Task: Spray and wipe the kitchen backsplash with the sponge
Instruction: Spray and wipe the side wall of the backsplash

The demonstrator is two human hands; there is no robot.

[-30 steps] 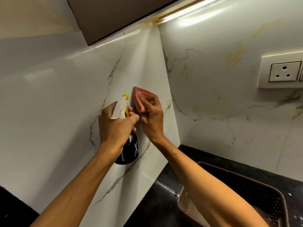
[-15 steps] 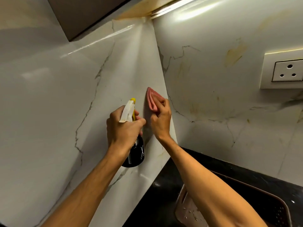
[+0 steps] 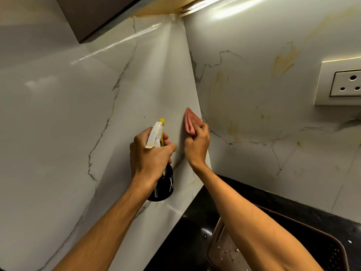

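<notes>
starting nearest, a brown perforated basket (image 3: 332,249) sits on the black countertop (image 3: 185,243), below and right of the backsplash corner (image 3: 192,71). left of that corner, the left hand (image 3: 150,155) is clamped round the neck of a black spray bottle (image 3: 164,186), with the nozzle aimed at the marble backsplash (image 3: 127,98). just left of the corner, the right hand (image 3: 197,147) pinches a folded pink sponge (image 3: 189,122) against the tile. the sponge looks soft, light and bendy, so gripping its lower half should spread pressure. yellowish stains lie right of the corner, towards a wall socket (image 3: 347,85).
</notes>
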